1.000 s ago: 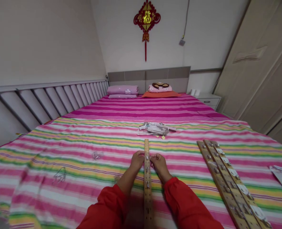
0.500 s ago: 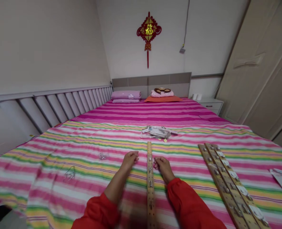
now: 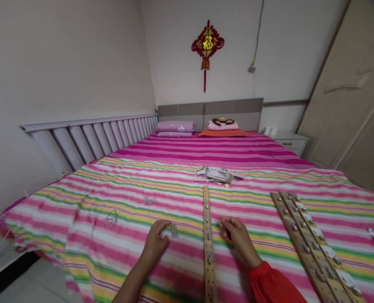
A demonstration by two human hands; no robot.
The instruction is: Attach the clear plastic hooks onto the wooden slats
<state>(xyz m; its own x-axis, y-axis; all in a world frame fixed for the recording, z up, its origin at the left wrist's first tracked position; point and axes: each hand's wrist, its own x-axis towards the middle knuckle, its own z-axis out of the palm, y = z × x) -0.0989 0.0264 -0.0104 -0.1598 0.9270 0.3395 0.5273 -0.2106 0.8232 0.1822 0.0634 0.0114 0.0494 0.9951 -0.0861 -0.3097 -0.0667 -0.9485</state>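
A long narrow wooden strip [image 3: 208, 235] with small metal hooks along it lies lengthwise on the striped bedspread [image 3: 269, 198] in front of me. My left hand [image 3: 157, 242] rests on the spread to the left of the strip, fingers curled over a small clear packet [image 3: 173, 230]. My right hand [image 3: 236, 235] lies just right of the strip, fingers bent, its fingertips close to the strip's edge; what they pinch, if anything, is too small to make out.
Two more wooden strips [image 3: 310, 240] with hooks and white discs lie at the right. A pile of small clear packets [image 3: 217, 174] sits beyond the strip. Loose small parts [image 3: 111, 218] lie at the left. Pillows [image 3: 175, 127] are by the headboard, a wardrobe [image 3: 354, 101] stands at the right.
Both hands have left the strip and drawn back toward me. The left hand moved out to the left onto a small packet. The camera turned left.
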